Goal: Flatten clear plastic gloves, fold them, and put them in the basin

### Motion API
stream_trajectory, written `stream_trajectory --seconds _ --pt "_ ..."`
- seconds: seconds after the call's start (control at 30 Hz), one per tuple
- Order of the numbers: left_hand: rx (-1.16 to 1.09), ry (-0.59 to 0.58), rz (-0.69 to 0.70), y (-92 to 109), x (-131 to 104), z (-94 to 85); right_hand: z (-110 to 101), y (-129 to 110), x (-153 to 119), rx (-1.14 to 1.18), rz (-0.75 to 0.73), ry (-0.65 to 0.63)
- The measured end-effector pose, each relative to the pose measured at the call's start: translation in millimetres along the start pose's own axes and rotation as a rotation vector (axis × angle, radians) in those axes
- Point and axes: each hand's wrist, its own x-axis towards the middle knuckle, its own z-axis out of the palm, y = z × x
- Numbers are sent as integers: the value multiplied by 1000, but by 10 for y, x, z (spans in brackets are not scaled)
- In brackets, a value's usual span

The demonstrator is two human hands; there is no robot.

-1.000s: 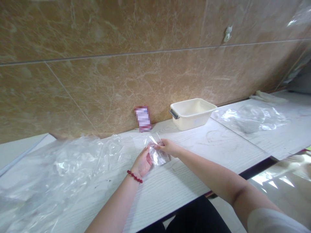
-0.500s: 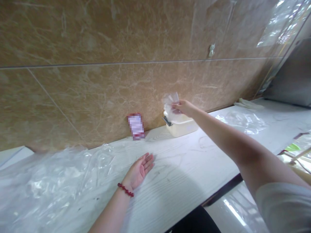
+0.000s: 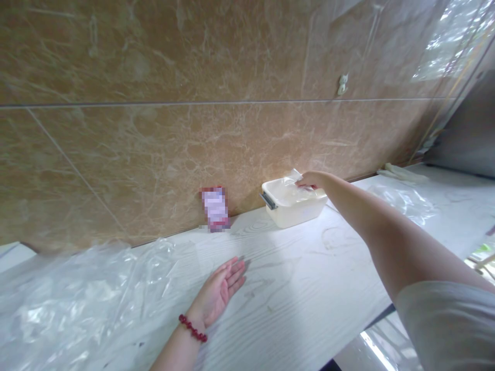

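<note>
My right hand (image 3: 314,180) reaches to the cream plastic box (image 3: 296,215) by the wall, its fingers closed on a clear plastic bag (image 3: 293,178). Part of the bag hangs down inside the box, and part sticks up past my fingers. A grey clip (image 3: 268,201) stands out at the box's left end. Palm turned partly up and fingers stretched out, my left hand (image 3: 220,291) rests at the white wood-grain table (image 3: 278,299) with nothing in it. A red bead bracelet (image 3: 193,329) circles that wrist.
A big heap of clear plastic sheeting (image 3: 85,293) covers the table's left side. A blurred red and white packet (image 3: 215,208) leans on the brown tiled wall (image 3: 174,154). More clear plastic (image 3: 402,201) and pale gloves (image 3: 402,173) lie to the right, near a grey metal surface (image 3: 464,134).
My right hand has lowered the plastic bag into the box and moved a little right. My left hand stays open in much the same place. The view has shifted slightly.
</note>
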Motion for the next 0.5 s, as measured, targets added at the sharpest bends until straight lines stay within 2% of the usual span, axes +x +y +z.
stream_trajectory --seconds 0.1,0.2,0.37,0.5 --pt "7 -24 -3 1 0 -11 108 76 97 -147 74 -114" --pt "10 -46 -1 -3 5 -25 175 132 190 -256 138 -170" --pt "19 -50 7 -14 12 -34 262 181 317 -315 197 -175" --pt "16 -38 4 -16 14 -27 336 209 389 -311 225 -133"
